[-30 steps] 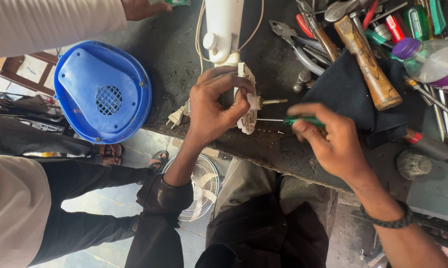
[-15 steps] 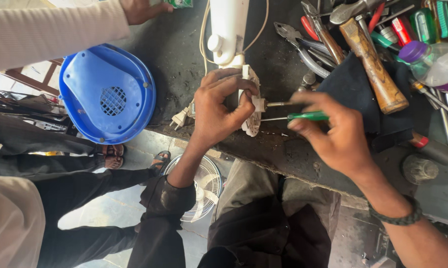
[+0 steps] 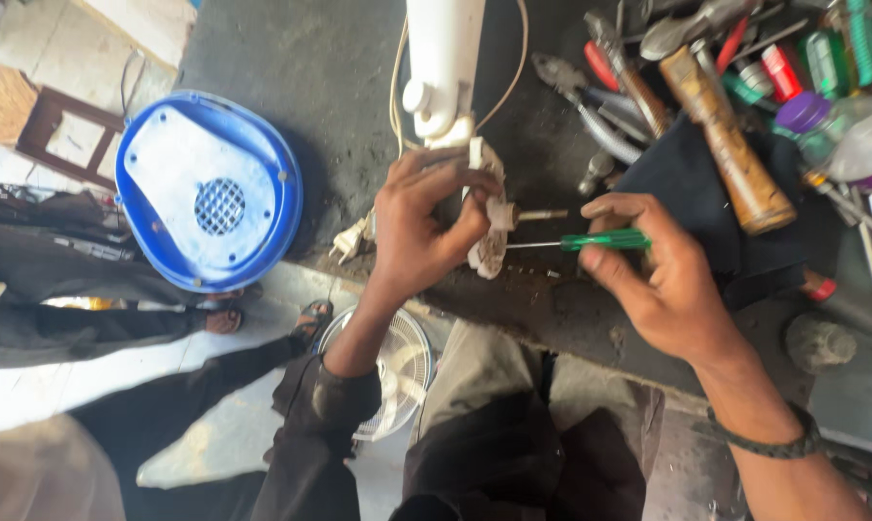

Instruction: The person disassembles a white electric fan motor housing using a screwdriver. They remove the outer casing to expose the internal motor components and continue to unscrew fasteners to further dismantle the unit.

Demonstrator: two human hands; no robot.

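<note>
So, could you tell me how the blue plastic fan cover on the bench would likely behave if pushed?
The blue plastic fan cover probably slides easily: it looks like a thin, hollow, light shell. It overhangs the dark workbench edge, so a push outward might tip it off. Its broad, flattish shape seems unlikely to roll.

Two hands [image 3: 421, 227] [image 3: 653, 280], one green-handled screwdriver [image 3: 605, 240], one blue cover [image 3: 207, 191], one wooden-handled hammer [image 3: 725, 145], one fan grille [image 3: 392, 367].

A clear purple-capped bottle [image 3: 856, 135] lies among the tools, top right.
</note>
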